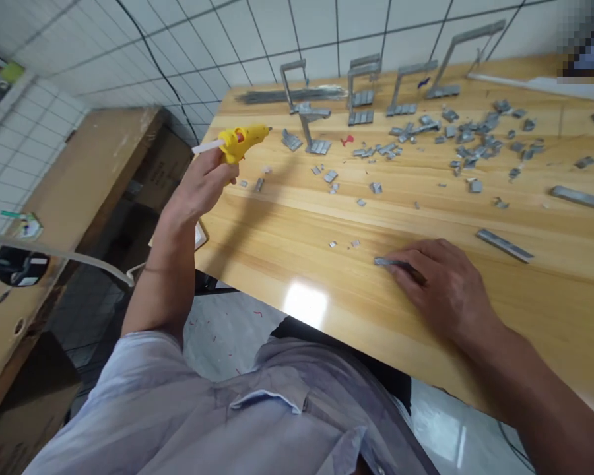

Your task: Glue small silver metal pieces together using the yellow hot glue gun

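1. While raised over the near-left corner of the pale wooden counter point(297, 218), left hand point(202, 188) with grip clamped on the yellow plastic glue gun point(242, 140), white glue stick jutting from its back, nozzle aimed right along the counter.
2. Flat on the counter near the front edge, right hand point(443, 287), fingertips pressing down a short grey metal staple strip point(391, 262); grip not closed around it.
3. Scattered across the middle and right: loose grey staple pieces point(470, 142); two longer grey metal bars point(503, 245) just right of the right hand and well beyond.
4. Along the far edge, upright grey staple frames point(363, 89) in a row.
5. Left of the counter, a brown cardboard box point(69, 198) and a white cord point(54, 254).
6. No readable writing or brand marks.
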Demonstrator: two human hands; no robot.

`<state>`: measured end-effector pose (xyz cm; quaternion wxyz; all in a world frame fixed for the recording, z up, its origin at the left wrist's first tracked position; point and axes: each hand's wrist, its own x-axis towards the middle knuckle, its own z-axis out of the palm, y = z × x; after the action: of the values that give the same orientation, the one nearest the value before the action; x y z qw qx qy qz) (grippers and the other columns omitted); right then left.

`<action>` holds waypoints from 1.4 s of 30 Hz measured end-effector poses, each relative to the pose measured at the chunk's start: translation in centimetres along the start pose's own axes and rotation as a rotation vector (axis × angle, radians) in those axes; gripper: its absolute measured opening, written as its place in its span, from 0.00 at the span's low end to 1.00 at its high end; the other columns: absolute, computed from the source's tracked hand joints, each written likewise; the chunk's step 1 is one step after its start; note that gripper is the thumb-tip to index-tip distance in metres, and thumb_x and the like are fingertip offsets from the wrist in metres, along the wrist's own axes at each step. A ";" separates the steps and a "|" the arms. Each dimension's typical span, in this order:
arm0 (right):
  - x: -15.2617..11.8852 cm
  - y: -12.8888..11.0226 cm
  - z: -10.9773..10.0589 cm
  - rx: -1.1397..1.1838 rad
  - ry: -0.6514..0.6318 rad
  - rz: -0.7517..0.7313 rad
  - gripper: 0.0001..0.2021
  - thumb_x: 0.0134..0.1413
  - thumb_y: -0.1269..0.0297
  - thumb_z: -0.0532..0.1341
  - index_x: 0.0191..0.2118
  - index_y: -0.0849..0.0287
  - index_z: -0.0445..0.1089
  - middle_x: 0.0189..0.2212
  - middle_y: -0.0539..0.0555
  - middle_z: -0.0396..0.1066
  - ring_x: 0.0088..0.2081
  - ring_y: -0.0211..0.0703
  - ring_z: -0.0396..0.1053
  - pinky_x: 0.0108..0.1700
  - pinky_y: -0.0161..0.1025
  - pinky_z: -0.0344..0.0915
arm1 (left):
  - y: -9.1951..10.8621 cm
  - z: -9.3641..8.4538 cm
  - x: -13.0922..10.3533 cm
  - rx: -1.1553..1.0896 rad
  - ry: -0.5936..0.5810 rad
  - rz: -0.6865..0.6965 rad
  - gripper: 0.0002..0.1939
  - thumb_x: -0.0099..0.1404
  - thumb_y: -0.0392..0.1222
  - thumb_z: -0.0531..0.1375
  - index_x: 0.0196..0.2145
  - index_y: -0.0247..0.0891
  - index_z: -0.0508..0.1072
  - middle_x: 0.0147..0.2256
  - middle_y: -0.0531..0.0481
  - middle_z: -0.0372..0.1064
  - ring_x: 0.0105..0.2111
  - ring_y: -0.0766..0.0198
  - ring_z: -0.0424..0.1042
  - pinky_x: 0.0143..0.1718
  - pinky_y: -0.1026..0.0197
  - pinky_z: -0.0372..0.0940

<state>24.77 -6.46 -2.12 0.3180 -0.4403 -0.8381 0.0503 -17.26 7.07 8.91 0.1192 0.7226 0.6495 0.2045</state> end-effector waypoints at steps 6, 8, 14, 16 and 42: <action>-0.1 0.2 0.1 -0.018 0.024 -0.034 0.06 0.70 0.66 0.62 0.41 0.56 0.78 0.34 0.57 0.78 0.37 0.52 0.74 0.41 0.49 0.71 | -6.1 1.2 3.2 0.097 0.049 -0.001 0.13 0.67 0.41 0.58 0.49 0.45 0.71 0.44 0.45 0.73 0.46 0.50 0.72 0.52 0.48 0.68; 0.0 0.2 0.0 -0.014 0.029 -0.039 0.06 0.70 0.66 0.62 0.41 0.56 0.78 0.34 0.57 0.78 0.37 0.52 0.75 0.41 0.50 0.71 | -7.4 2.2 3.7 0.182 0.050 -0.007 0.19 0.68 0.43 0.57 0.56 0.44 0.70 0.51 0.40 0.73 0.55 0.44 0.70 0.60 0.41 0.64; 0.1 0.1 -0.1 -0.017 0.021 -0.013 0.05 0.70 0.65 0.63 0.42 0.55 0.78 0.35 0.56 0.79 0.37 0.51 0.75 0.41 0.49 0.71 | -8.0 3.5 4.9 0.360 0.015 -0.185 0.27 0.71 0.43 0.54 0.66 0.44 0.66 0.60 0.34 0.68 0.64 0.36 0.63 0.62 0.37 0.57; 0.0 0.2 0.0 -0.030 0.027 -0.019 0.05 0.69 0.65 0.64 0.42 0.55 0.78 0.35 0.55 0.80 0.36 0.51 0.75 0.41 0.48 0.71 | -7.3 3.4 5.1 0.358 -0.005 -0.217 0.27 0.71 0.42 0.53 0.67 0.42 0.66 0.60 0.33 0.68 0.62 0.38 0.63 0.61 0.39 0.57; -0.3 0.2 0.5 0.015 0.019 0.054 0.08 0.70 0.61 0.62 0.42 0.54 0.79 0.34 0.55 0.78 0.37 0.50 0.72 0.43 0.48 0.69 | 8.2 8.8 -8.1 -0.106 -0.299 0.620 0.16 0.76 0.47 0.58 0.56 0.40 0.74 0.47 0.41 0.76 0.50 0.53 0.73 0.54 0.50 0.69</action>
<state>24.79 -6.48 -2.74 0.3278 -0.4611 -0.8223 0.0611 -6.63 -1.20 3.55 0.1825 0.9003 0.3628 0.1565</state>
